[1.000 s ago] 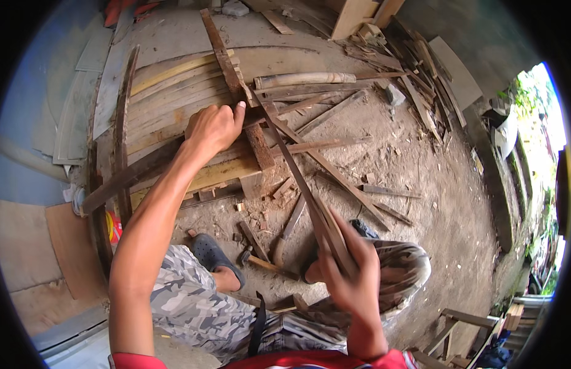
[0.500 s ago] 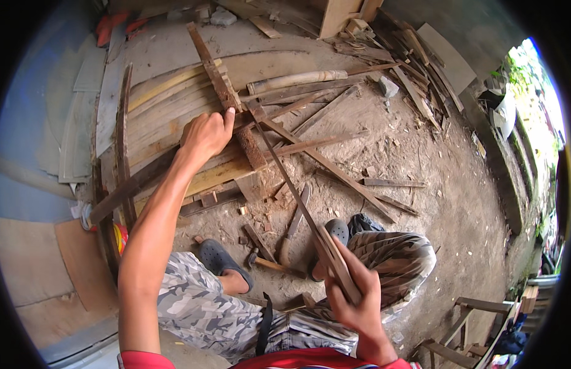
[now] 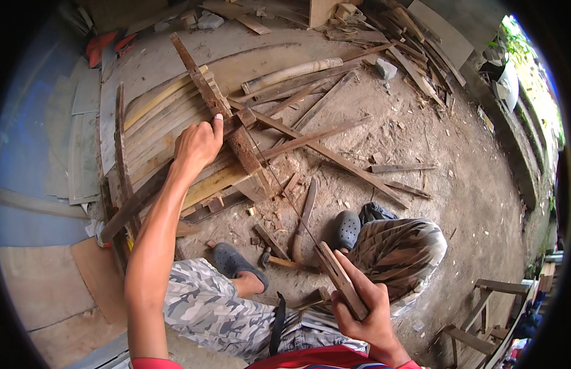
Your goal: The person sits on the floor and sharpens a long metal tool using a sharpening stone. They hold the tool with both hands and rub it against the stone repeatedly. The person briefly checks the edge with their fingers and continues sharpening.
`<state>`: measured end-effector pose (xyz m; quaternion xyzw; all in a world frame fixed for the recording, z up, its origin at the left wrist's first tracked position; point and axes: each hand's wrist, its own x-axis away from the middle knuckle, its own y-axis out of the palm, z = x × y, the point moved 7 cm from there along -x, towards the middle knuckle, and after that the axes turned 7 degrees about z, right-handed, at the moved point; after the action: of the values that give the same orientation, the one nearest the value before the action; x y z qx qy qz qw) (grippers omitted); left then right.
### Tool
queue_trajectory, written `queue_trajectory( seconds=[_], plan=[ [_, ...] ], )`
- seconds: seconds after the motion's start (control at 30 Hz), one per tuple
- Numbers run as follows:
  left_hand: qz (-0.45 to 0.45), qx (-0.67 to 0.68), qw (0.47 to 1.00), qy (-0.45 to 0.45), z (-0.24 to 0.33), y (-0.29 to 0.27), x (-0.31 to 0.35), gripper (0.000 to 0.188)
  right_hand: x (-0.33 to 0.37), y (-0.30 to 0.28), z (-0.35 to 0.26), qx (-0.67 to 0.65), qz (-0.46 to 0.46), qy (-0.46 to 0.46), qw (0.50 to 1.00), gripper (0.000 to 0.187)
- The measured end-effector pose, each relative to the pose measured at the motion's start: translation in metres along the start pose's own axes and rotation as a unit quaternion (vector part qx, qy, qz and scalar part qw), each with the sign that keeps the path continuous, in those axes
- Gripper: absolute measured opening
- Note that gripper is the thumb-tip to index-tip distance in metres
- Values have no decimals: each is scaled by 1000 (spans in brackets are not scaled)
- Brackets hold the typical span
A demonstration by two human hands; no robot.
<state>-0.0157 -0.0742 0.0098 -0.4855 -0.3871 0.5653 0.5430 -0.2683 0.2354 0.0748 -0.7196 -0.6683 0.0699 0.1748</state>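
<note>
My right hand point(image 3: 365, 317) is closed round the wooden handle of a handsaw point(image 3: 344, 280). The thin blade, seen nearly edge-on, runs forward to a dark wooden bar point(image 3: 134, 203) by its far end. My left hand point(image 3: 198, 144) is closed on that bar, thumb lying along the top. The bar rests across a low stack of boards point(image 3: 156, 135), beside a rough reddish-brown plank point(image 3: 196, 74) that crosses it. Just where the teeth meet the wood is too small to make out.
Between my feet and the boards lie a hammer point(image 3: 291, 264) and a long knife point(image 3: 309, 206) with a wooden handle. Loose sticks point(image 3: 341, 163) and chips cover the dirt floor. Scrap wood point(image 3: 414, 58) is piled at the far right; a wooden frame point(image 3: 482, 320) stands at the near right.
The saw and my right hand have drawn back a little toward me. My left hand keeps its grip on the bar. The whole view has turned slightly.
</note>
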Motion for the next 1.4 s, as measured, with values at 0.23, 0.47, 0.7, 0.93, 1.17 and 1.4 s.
queue_trajectory(
  seconds=[0.23, 0.47, 0.7, 0.93, 1.17, 1.4],
  plan=[
    [-13, 11, 1000, 21, 7, -3, -10, 75, -164, 55, -25, -18, 63, -124, 990, 58],
    [18, -14, 1000, -7, -10, 3, -7, 77, -51, 28, 11, -33, 37, -94, 994, 64],
    [6, -9, 1000, 13, -4, -1, -3, 75, -86, 32, -8, -8, 46, -99, 994, 57],
    [1, -11, 1000, -15, -5, 3, -4, 77, -124, 60, 1, 3, 58, -102, 993, 59],
    [6, -9, 1000, -1, -6, 0, -3, 76, -18, 8, 5, -5, 19, -45, 999, 67],
    [34, -2, 999, 26, 1, -4, -10, 75, -149, 62, -12, -15, 80, -138, 987, 58]
  ],
)
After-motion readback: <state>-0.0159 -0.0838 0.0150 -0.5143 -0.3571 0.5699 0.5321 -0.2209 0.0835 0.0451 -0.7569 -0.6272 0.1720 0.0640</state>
